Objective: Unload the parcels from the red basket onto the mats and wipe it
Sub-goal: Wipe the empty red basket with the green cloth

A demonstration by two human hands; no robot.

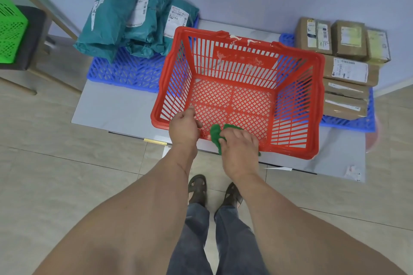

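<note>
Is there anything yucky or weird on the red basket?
Yes. Whitish smears streak the basket's far wall and top rim, like dried spills. The right hand holds a green cloth at the near rim; the left hand grips that rim.

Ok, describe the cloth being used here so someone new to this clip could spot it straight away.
Start at the red basket in the middle of the floor, and follow its near rim. There the right hand grips a small crumpled green cloth, beside the left hand on that rim. It is the only soft green thing there; the other green item is a rigid crate far left.
</note>
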